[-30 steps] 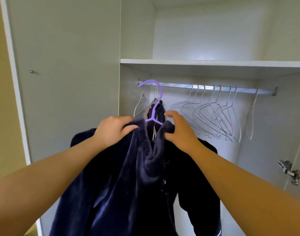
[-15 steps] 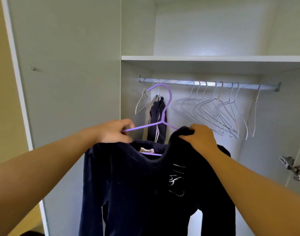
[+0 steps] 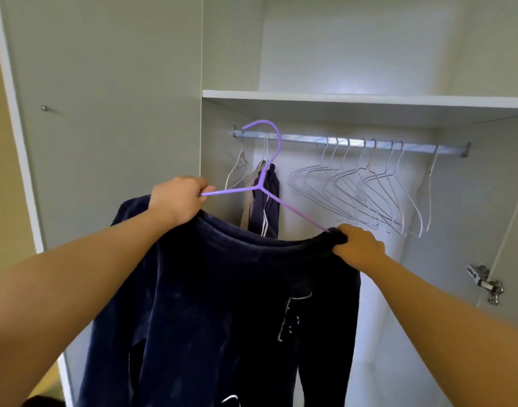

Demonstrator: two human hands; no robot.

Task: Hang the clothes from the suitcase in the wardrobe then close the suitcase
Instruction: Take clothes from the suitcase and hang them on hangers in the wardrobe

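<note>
Wardrobe open, left door swung out, shelf above the rail.

Sweater: navy, in front of the wardrobe opening and not yet hung. Long axis vertical, body hangs straight down, collar on top, stretched between the two hands.

Hanger: purple. Long axis runs left-high to right-low, clearly tilted. Hook points up, tip curling left, and it overlaps the rail's left end. Can't tell if it's actually seated on the rail. Right arm of the hanger goes into the collar; left arm sits bare above the fabric.

Left hand: grip clamped on the hanger's left arm, sweater shoulder right under it.
Right hand: grip clamped on a bunch of collar where the hanger arm enters.

Delta vs 0.5 s ago: hook top was below the rail, now at or above it. Hanger tilt is steeper, right hand lower and further right. At 1.0 s ago the sweater was bunched between the hands, now it's spread.

Also on the rail: a striped dark garment near the left, a cluster of empty wire hangers to the right.
</note>
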